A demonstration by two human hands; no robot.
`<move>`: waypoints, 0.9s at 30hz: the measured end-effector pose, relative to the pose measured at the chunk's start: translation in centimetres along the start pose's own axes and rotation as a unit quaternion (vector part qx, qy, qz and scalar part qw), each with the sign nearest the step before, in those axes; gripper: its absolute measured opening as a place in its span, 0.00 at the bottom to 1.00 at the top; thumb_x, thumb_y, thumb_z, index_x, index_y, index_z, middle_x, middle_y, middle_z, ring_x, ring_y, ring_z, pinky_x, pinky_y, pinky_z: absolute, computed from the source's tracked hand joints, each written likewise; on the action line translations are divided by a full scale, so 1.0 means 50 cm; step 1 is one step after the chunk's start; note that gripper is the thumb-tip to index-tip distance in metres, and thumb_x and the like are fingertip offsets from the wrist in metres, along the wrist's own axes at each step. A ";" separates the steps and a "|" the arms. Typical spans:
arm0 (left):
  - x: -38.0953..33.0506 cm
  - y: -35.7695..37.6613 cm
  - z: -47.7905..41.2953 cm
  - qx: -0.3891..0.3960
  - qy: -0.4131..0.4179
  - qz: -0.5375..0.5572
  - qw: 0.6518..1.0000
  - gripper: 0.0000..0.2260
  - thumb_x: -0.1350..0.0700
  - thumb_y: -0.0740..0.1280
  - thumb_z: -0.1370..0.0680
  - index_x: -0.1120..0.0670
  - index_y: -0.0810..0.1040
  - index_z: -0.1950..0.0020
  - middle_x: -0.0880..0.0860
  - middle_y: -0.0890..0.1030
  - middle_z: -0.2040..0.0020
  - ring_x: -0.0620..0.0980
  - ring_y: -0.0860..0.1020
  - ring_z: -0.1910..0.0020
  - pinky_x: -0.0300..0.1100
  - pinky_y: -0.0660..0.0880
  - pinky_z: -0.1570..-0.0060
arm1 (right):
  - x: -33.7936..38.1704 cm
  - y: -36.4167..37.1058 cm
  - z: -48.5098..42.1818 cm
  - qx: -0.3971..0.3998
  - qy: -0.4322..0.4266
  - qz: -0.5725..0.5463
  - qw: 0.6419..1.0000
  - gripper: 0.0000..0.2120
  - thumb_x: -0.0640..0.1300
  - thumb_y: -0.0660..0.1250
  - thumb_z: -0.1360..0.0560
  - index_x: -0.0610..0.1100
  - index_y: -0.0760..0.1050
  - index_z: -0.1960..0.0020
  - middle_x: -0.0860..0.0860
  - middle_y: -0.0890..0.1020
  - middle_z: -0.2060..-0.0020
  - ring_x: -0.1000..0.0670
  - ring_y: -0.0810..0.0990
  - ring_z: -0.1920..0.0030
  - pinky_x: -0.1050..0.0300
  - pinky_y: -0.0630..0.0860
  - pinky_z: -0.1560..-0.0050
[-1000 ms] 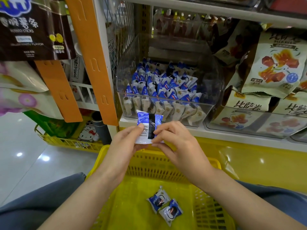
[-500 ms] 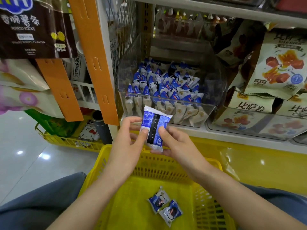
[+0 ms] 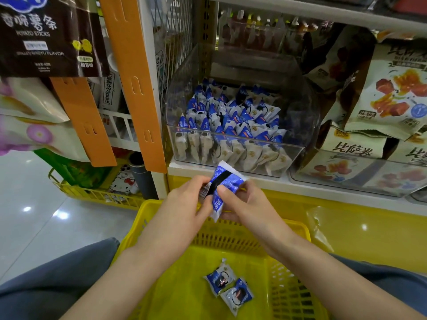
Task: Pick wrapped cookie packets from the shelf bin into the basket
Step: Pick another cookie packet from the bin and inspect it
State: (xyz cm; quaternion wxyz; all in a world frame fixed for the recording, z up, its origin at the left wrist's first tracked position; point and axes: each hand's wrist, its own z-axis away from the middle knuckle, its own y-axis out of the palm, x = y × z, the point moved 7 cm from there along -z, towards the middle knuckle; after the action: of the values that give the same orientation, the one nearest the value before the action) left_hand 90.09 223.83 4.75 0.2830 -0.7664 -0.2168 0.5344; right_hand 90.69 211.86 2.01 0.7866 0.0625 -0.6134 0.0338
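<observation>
We pinch one blue cookie packet between both hands above the yellow basket, left hand at its nine o'clock, right hand at three, seemingly to read its back before dropping it by two packets below; the shelf bin stands at twelve.

Bright overhead light; floor glare spots; wide-angle edge distortion.

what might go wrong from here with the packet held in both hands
1. The packet sits roughly above the far rim of the basket; let go here, it might hit the rim and fall outside.
2. The left hand and right hand both pinch it; a hard squeeze could crack the cookie inside.
</observation>
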 end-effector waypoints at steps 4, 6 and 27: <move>0.006 0.009 0.000 0.008 -0.009 -0.079 0.997 0.08 0.58 0.60 0.23 0.52 0.74 0.45 0.51 0.80 0.53 0.47 0.75 0.59 0.40 0.67 0.64 | -0.015 0.014 0.003 0.019 0.009 0.035 0.999 0.12 0.41 0.65 0.24 0.38 0.69 0.43 0.40 0.81 0.53 0.53 0.83 0.63 0.60 0.81 0.62; 0.008 0.014 -0.003 0.028 -0.017 -0.108 0.994 0.08 0.57 0.58 0.21 0.53 0.73 0.44 0.52 0.80 0.51 0.48 0.74 0.59 0.40 0.66 0.64 | -0.024 0.015 0.003 0.014 0.021 0.046 0.999 0.13 0.42 0.66 0.24 0.40 0.67 0.44 0.44 0.81 0.56 0.55 0.82 0.65 0.61 0.80 0.64; -0.005 0.001 -0.014 0.011 -0.008 -0.224 0.974 0.10 0.48 0.52 0.19 0.51 0.67 0.53 0.47 0.72 0.63 0.51 0.77 0.61 0.40 0.64 0.68 | 0.008 0.005 0.010 -0.006 -0.126 0.346 0.930 0.12 0.53 0.67 0.28 0.54 0.69 0.48 0.55 0.81 0.59 0.57 0.79 0.64 0.59 0.77 0.61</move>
State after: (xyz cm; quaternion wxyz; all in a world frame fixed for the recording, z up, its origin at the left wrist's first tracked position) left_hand 90.64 223.51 5.08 0.4020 -0.6911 -0.3795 0.4656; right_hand 90.25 212.03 2.53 0.6427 -0.1547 -0.6913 0.2918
